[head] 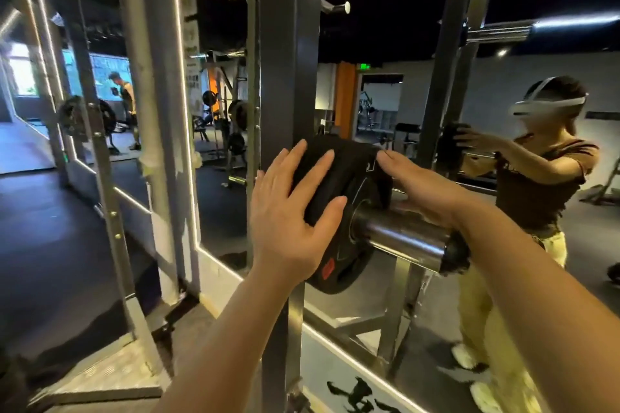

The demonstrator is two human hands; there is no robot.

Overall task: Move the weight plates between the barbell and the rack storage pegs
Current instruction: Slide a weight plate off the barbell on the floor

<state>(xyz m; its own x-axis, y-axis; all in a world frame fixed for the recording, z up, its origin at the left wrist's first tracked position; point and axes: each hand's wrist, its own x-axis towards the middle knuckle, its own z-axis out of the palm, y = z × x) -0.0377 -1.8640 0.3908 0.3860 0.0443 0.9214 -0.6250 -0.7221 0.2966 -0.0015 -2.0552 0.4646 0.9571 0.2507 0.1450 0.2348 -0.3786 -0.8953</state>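
Centre of the frame: black weight plate (339, 208) threaded on a steel barbell sleeve (402, 238), sitting hard against the rack upright (288, 77); sleeve end points toward lower right, bare metal showing between plate and end cap.

Hands: left hand (288, 211) lies flat on the plate's near face and upper rim, fingers spread and straight, not curled round anything; right hand (412, 178) reaches over the top rim from the right, fingers extended along the edge; whether its thumb hooks behind the plate cannot be told.

Handling, judged: rubber-coated plate, rigid, probably moderately heavy; coating should give decent friction; not fragile, but a dropped plate is a foot hazard; best purchase on opposite sides of the rim, palms squeezing inward, weight carried by the sleeve until the bore clears the end.

Edges and room: upright touches or nearly touches the plate's far side, so fingers slipped behind the rim risk a pinch; the only free travel is outward along the sleeve, toward lower right; that run looks unobstructed; storage pegs (335, 7) project from the upright at upper centre, bare, well above the plate; mirror (503, 131) behind the rack at right, reflecting the person; floor space at lower left looks open for stepping.
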